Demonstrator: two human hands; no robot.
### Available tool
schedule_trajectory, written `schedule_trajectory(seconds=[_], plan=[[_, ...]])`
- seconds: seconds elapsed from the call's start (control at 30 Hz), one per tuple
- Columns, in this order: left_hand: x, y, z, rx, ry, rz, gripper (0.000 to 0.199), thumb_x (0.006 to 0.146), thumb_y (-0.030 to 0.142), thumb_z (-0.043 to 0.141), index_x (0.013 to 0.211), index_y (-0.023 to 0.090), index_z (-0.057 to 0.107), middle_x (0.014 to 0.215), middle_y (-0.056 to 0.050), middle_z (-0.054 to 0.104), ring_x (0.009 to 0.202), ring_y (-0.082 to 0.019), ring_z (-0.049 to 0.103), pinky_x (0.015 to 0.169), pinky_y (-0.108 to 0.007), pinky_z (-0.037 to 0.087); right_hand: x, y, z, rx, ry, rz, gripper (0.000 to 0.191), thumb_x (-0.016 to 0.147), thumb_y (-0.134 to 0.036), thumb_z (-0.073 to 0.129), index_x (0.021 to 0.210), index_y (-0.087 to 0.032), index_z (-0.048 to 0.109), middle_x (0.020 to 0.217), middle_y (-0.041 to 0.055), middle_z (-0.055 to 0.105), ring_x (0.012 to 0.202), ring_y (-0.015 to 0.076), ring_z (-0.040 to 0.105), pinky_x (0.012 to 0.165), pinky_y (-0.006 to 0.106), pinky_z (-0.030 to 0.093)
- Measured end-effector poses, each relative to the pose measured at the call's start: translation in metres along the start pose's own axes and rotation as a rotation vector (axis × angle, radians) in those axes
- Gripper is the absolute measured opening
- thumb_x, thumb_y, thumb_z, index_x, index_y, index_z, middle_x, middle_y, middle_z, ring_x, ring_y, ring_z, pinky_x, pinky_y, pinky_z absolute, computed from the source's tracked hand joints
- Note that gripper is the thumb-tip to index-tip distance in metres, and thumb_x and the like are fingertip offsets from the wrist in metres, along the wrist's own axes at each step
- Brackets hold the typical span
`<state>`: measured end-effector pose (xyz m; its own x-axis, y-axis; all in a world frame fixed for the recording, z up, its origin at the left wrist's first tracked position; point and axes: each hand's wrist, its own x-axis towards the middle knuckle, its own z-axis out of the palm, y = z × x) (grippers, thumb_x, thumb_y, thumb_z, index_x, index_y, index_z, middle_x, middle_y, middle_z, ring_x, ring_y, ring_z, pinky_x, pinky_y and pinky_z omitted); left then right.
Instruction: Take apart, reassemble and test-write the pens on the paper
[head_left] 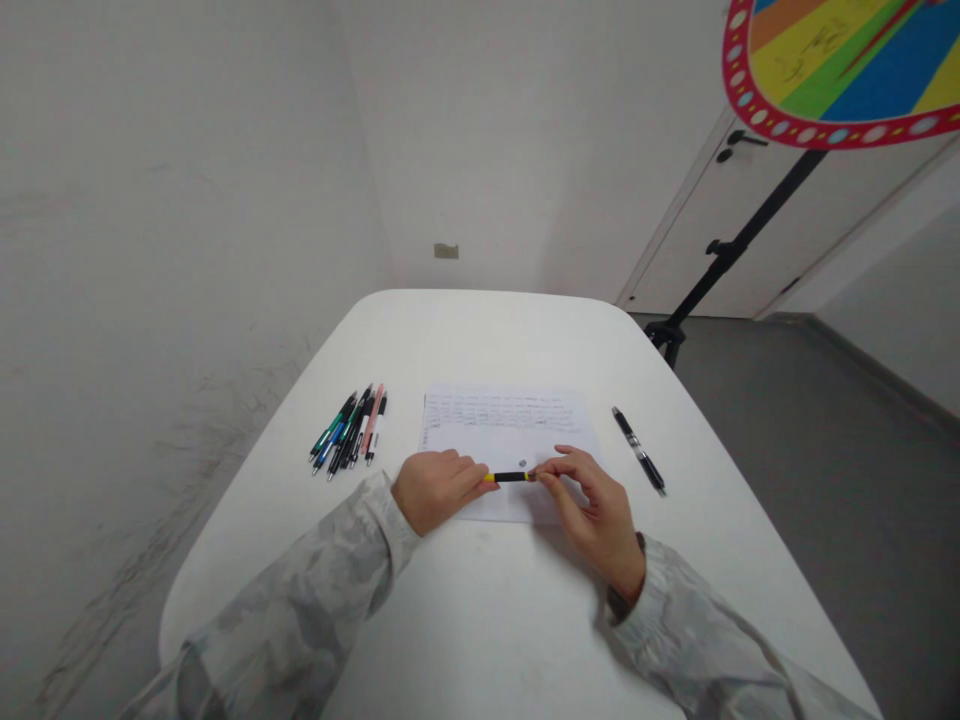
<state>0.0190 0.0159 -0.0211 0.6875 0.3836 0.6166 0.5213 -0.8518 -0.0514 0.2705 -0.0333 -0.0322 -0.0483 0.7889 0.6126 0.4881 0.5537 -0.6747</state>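
"What do you have around the grip, biggest first?"

"I have the white, round-cornered table [517, 340] below it. Far beyond and to the right, I get part of a red-rimmed, multicoloured wheel [862, 80] on a black stand [752, 235]; the dark scrawl on its yellow stripe defeats me."

"And writing nearer in?"

"A white paper sheet [480, 440] lies beneath the grip, rows of handwriting across its far half, too small for me to read."

"State of the grip?"

"I see the left hand [439, 488] closed around one end of a slim yellow-and-black pen [510, 477], and the right hand [600, 515] pinching the other between thumb and forefinger. That pen sits crosswise between them, over the sheet."

"Anything loose?"

"Left of the grip I've a heap of black, green, blue and pink pens [351, 432] on the table; right of it, one black pen with a silvery band [639, 452]. Just beyond the grip shows a small grey spot [523, 463]; I can't tell what."
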Motion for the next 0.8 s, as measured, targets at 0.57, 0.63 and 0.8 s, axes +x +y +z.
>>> schedule_trajectory(seconds=[0.57,0.63,0.8], plan=[[0.0023,-0.0004,0.0004,-0.03,-0.009,0.021,0.036,0.114,0.038,0.051,0.089,0.019,0.068,0.066,0.002,0.064,0.062,-0.014,0.056,0.06,-0.031,0.039,-0.0023,-0.0036,0.0027,0.003,-0.024,0.003,0.012,0.101,-0.02,0.065,0.097,-0.028,0.072,0.085,0.0004,0.079,0.091,0.0238,0.074,0.104,0.05,0.058],[0.0027,-0.0009,-0.0002,-0.039,0.002,0.01,0.035,0.114,0.038,0.051,0.09,0.019,0.069,0.066,0.002,0.065,0.062,-0.014,0.056,0.06,-0.032,0.04,-0.0026,-0.0023,0.0033,0.009,-0.009,-0.001,0.011,0.101,-0.021,0.066,0.097,-0.029,0.073,0.086,0.0001,0.08,0.089,0.0234,0.074,0.105,0.052,0.057],[0.0019,-0.0033,-0.0009,-0.035,0.02,-0.02,0.033,0.113,0.038,0.054,0.091,0.019,0.071,0.066,0.002,0.066,0.062,-0.014,0.056,0.06,-0.032,0.039,-0.0029,0.0051,0.0036,-0.015,-0.015,-0.01,0.009,0.102,-0.026,0.069,0.106,-0.03,0.076,0.097,0.0019,0.083,0.088,0.0227,0.076,0.108,0.055,0.053]])
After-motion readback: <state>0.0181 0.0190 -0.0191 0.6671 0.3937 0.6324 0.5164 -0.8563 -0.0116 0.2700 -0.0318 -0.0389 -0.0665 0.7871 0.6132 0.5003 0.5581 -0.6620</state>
